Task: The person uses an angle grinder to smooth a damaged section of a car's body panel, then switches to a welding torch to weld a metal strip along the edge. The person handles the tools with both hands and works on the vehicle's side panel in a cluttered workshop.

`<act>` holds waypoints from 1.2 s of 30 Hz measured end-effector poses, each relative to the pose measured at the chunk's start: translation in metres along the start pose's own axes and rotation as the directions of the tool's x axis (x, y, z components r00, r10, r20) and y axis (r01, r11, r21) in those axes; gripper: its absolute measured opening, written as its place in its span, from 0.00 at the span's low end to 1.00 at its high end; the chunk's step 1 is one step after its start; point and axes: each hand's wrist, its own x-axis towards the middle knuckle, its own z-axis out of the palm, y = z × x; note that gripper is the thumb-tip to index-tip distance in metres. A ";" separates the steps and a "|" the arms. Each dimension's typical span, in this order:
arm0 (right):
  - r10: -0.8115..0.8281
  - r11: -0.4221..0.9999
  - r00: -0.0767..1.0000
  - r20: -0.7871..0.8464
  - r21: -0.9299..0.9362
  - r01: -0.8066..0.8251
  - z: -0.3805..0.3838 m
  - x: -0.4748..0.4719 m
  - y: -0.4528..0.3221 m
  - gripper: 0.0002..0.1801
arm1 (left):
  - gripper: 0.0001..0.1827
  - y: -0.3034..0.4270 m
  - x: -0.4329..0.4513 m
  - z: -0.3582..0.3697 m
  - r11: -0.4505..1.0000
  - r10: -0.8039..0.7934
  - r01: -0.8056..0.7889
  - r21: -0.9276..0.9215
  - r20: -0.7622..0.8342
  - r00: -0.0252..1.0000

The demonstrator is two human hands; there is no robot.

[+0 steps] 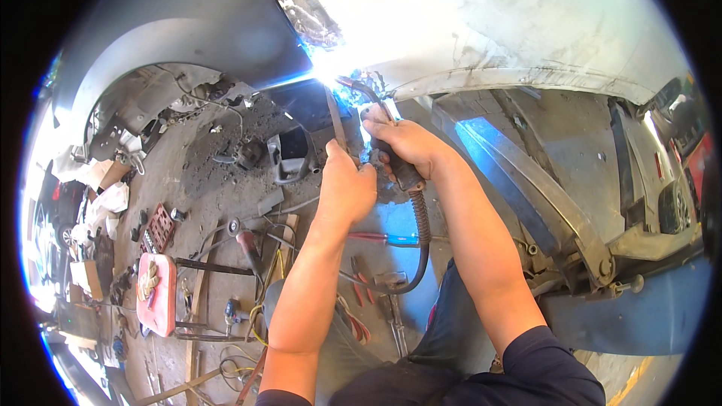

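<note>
My right hand (412, 144) grips a welding torch (397, 163) by its dark handle, with the bent neck (366, 90) pointing up and left. A blinding arc (327, 67) burns at the nozzle, against the lower edge of a car's body between a dark grey fender (225, 5) and a pale, bare panel (485, 22). My left hand (347, 186) is closed round a narrow flat bar (336, 121), whose far end reaches up beside the arc. Glare hides the weld spot and the tip of the bar. From the torch a black cable (423, 254) loops down between my arms.
A lift arm (519, 180) slants across the right, joined to a blue beam (632, 310). Pliers (361, 282), an angle grinder (248, 245) and a pink-topped stool (157, 293) are on the floor. Cables (276, 265) run near my knees. A red socket case (159, 225) lies left.
</note>
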 end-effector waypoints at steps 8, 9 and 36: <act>-0.006 1.000 0.998 0.063 -0.016 0.007 -0.006 0.002 0.001 0.23 | 0.28 0.003 -0.003 0.000 0.999 0.031 -0.031 -0.013 -0.012 0.999; 0.007 1.000 0.998 0.065 -0.002 -0.007 -0.006 0.001 0.000 0.23 | 0.28 0.003 -0.002 0.000 1.000 0.016 -0.016 -0.009 -0.012 1.000; -0.002 0.999 0.997 0.074 0.042 -0.001 -0.004 0.002 -0.004 0.21 | 0.27 -0.010 0.004 0.003 0.998 -0.001 -0.001 -0.061 -0.026 1.000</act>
